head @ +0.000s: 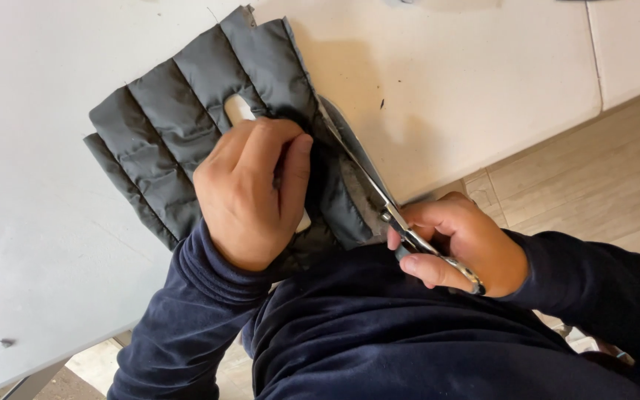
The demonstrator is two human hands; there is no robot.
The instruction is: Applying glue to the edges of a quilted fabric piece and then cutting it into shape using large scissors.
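Left hand (250, 194) presses the grey quilted fabric (187, 126) flat, right hand (462, 244) grips scissors (401, 226) along its edge.

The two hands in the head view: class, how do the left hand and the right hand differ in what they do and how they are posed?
The left hand presses flat on the grey quilted fabric, fingers curled over a cut-out; the right hand grips the scissors. The left hand lies over the white table; the right hand sits past its edge, above the floor. The left hand shows its back; the right hand shows its fingers wrapped round the handles. Both wear dark blue sleeves.
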